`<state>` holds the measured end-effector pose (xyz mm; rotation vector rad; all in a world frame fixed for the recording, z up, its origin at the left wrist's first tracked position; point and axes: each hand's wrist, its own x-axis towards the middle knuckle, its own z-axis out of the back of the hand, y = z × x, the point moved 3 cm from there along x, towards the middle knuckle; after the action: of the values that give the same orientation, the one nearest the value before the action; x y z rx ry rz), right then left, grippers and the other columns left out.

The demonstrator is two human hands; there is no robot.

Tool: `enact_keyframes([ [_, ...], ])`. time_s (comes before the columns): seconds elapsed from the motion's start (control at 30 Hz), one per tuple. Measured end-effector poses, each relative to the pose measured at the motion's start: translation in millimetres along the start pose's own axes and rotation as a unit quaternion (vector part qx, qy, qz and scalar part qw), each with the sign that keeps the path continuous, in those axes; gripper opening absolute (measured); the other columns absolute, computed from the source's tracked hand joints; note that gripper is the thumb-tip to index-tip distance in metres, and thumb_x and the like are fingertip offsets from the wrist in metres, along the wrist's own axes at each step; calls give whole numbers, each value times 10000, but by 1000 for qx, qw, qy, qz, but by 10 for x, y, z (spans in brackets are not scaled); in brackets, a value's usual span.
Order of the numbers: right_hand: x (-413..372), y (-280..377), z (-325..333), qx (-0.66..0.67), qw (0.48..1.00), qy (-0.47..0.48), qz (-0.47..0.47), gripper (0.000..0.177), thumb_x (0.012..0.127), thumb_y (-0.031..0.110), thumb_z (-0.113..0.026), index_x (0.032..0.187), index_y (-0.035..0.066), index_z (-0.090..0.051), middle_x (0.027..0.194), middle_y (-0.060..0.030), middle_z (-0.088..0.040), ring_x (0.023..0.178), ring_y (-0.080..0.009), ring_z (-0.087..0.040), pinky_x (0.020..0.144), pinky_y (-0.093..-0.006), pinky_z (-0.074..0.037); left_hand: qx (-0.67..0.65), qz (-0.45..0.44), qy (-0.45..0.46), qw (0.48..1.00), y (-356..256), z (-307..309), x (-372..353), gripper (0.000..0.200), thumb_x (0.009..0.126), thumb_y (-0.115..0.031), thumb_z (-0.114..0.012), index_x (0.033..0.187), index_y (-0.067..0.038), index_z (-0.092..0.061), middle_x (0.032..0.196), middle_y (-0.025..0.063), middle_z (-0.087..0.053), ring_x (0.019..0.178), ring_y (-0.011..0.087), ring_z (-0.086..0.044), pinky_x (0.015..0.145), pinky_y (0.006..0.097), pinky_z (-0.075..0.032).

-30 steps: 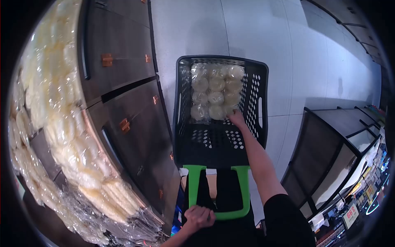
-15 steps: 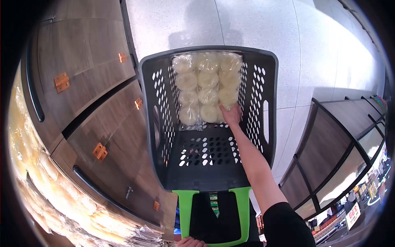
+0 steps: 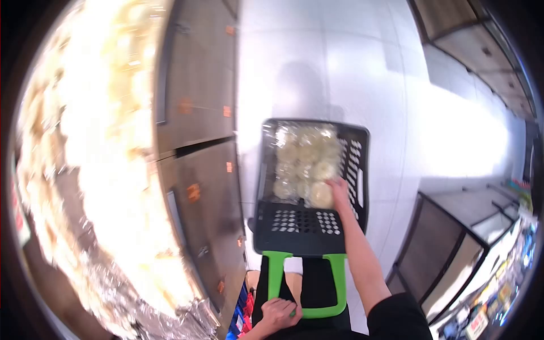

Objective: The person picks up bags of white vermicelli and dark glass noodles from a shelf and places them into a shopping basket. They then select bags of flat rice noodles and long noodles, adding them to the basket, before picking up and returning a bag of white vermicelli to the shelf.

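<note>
A dark grey shopping basket (image 3: pixel 297 245) with perforated walls holds rows of pale round buns (image 3: pixel 288 153) in clear, shiny plastic wrap. Inside the basket, my right hand (image 3: pixel 339 194) grips the right edge of the nearest right-hand pack of buns (image 3: pixel 322 195). Part of its fingers is hidden, and motion blurs the packs. My left hand (image 3: pixel 280 313) is wrapped round the lower left corner of the basket's green handle (image 3: pixel 326 311), close to my body.
To the left, a wooden cabinet (image 3: pixel 198 73) carries a bright display of plastic-wrapped goods (image 3: pixel 122 187). Pale floor tiles (image 3: pixel 374 73) stretch ahead. A dark-framed shelf unit (image 3: pixel 436 249) stands on the right, with another cabinet (image 3: pixel 476 45) farther off.
My view has swung, so the basket appears smaller and farther right, and the left display fills more of the picture. My left hand shows more fully on the handle. My right hand stays at the buns.
</note>
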<state>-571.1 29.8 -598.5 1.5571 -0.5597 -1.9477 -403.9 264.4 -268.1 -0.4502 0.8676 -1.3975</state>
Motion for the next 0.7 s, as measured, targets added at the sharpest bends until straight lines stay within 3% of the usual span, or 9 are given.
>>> enact_keyframes([
  [0.1, -321, -22, 222, 29, 999, 12, 12, 61, 802, 81, -624, 847, 52, -653, 799, -48, -644, 727, -163, -622, 708, -300, -511, 0, 28, 10, 1000, -31, 97, -28, 191, 763, -172, -696, 613, -104, -599, 515, 20, -540, 476, 232, -579, 501, 336, -468],
  [0.13, -979, 690, 175, 138, 983, 122, 2, 47, 793, 79, -617, 827, 62, -645, 784, -37, -632, 740, -159, -618, 723, -297, -510, -19, 50, 53, 997, -23, 124, -31, 147, 804, -182, -681, 711, -85, -623, 584, 41, -576, 547, 246, -610, 546, 348, -490],
  [0.2, -1514, 906, 361, 119, 981, 151, 25, 75, 792, 84, -607, 855, 65, -642, 811, -20, -628, 763, -165, -624, 756, -315, -516, -45, 92, 51, 993, -27, 131, -139, 134, 846, -193, -666, 809, -65, -647, 653, 62, -613, 618, 260, -641, 591, 361, -513],
  [0.33, -2864, 1600, 504, 122, 949, 271, 106, 419, 806, 144, -612, 1196, -6, -581, 1110, -100, -633, 980, -229, -630, 893, -377, -500, -332, 111, -51, 935, 226, 366, -271, 297, 942, -294, -584, 1125, -60, -596, 997, 111, -658, 930, 254, -648, 828, 365, -513],
  [0.43, -3366, 1627, 712, 119, 962, 221, 104, 448, 803, 138, -625, 1214, -26, -558, 1150, -117, -623, 1014, -243, -625, 902, -377, -497, -454, 102, -64, 883, 462, 614, -410, 397, 974, -356, -556, 1228, -51, -566, 1172, 121, -645, 1087, 221, -624, 932, 369, -486],
  [0.5, -3979, 1868, 579, 131, 939, 291, 124, 480, 788, 118, -650, 1233, -26, -543, 1161, -131, -619, 1022, -257, -626, 913, -376, -494, -527, 69, -59, 845, 573, 850, -488, 497, 987, -408, -519, 1327, -48, -478, 1219, 125, -621, 1124, 234, -604, 979, 382, -463],
  [0.63, -4828, 2145, 119, 82, 894, 396, 193, 430, 785, 117, -677, 1183, -12, -578, 1127, -125, -628, 1013, -249, -629, 908, -369, -498, -743, 89, -29, 663, 510, 1563, -666, 687, 969, -481, -510, 1445, -39, -286, 1334, 125, -546, 1213, 231, -549, 1043, 373, -419],
  [0.67, -4984, 2158, -45, 52, 886, 420, 190, 298, 788, 72, -681, 1061, -4, -591, 1026, -83, -640, 938, -189, -622, 856, -325, -489, -813, 56, -54, 578, 503, 1693, -680, 743, 957, -520, -506, 1460, -38, -246, 1356, 131, -527, 1215, 235, -548, 1045, 385, -421],
  [0.7, -5090, 2158, -124, 22, 877, 442, 186, 172, 791, 27, -686, 940, 5, -603, 926, -42, -651, 863, -130, -614, 804, -280, -479, -812, 50, -54, 579, 472, 1827, -656, 743, 957, -520, -506, 1460, -38, -246, 1356, 131, -527, 1215, 235, -548, 1045, 385, -421],
])
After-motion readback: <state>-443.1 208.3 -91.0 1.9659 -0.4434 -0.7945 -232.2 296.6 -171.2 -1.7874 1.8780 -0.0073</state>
